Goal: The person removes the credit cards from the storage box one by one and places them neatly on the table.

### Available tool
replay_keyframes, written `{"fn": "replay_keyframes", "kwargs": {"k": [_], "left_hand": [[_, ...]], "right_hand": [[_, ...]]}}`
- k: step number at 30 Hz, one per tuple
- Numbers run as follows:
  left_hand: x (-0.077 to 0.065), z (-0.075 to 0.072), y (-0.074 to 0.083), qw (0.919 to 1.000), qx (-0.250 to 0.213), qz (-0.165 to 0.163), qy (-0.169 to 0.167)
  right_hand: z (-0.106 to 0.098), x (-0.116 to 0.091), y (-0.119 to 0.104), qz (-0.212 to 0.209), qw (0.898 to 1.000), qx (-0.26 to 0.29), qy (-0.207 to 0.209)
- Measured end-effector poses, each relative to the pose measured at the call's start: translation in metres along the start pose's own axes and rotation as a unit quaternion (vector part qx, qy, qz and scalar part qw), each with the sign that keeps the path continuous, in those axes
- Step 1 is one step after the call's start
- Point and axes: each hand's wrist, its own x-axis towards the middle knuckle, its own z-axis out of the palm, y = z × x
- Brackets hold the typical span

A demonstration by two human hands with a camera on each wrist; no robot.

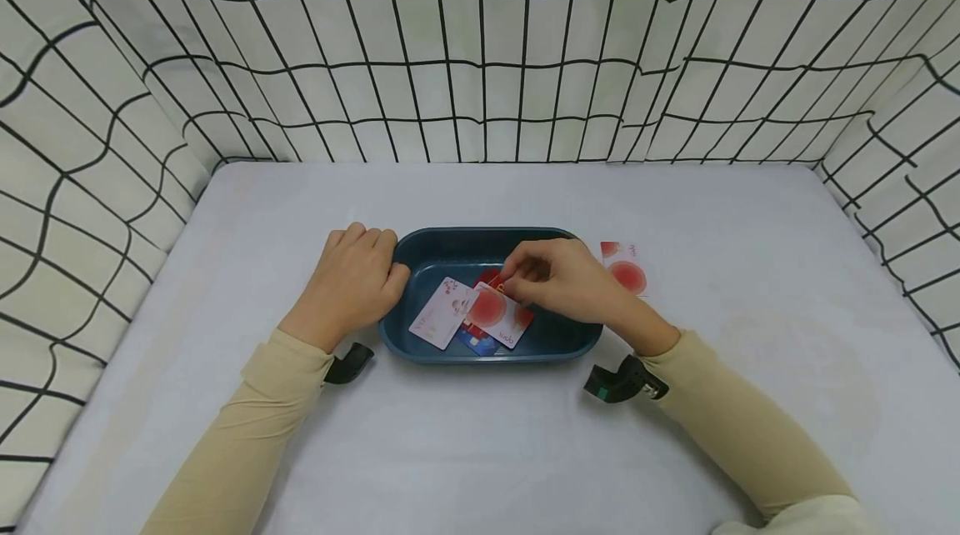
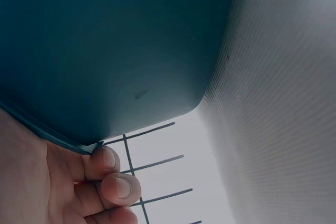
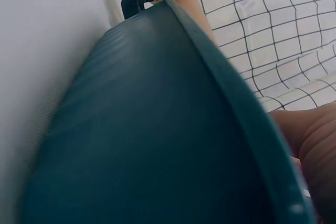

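My left hand [image 1: 356, 268] grips the left end of a dark teal tray [image 1: 487, 357]; in the left wrist view its fingers [image 2: 119, 187] curl at the tray rim. My right hand [image 1: 558, 277] reaches over the tray's right half, thumb and index finger pinching the edge of a red card [image 1: 488, 276]. Just below those fingertips lies a white card with a red circle [image 1: 489, 310]. Beside it in the tray are a pale pink patterned card [image 1: 442, 314] and, partly covered, a blue card [image 1: 477, 341]. The tray wall blocks the cards in both wrist views.
Another white card with a red circle [image 1: 625, 270] lies on the white table [image 1: 480, 452], just right of the tray. Black netting [image 1: 480, 64] over white walls encloses the table's back and sides. Dark wrist cameras [image 1: 626, 381] sit at both cuffs.
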Motion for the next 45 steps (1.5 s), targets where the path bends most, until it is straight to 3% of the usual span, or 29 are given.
{"fn": "replay_keyframes", "kwargs": {"k": [15,28,45], "left_hand": [[0.0,0.0,0.0,1.0,-0.003,-0.003,-0.003],[0.0,0.0,0.0,1.0,-0.007,-0.004,-0.005],[-0.001,0.0,-0.002,0.9999,-0.013,-0.004,-0.003]], "right_hand": [[0.007,0.008,0.006,-0.002,0.999,-0.042,-0.014],[0.008,0.012,0.009,0.002,0.994,-0.05,-0.1],[0.01,0.02,0.008,0.018,0.987,-0.076,-0.143]]}}
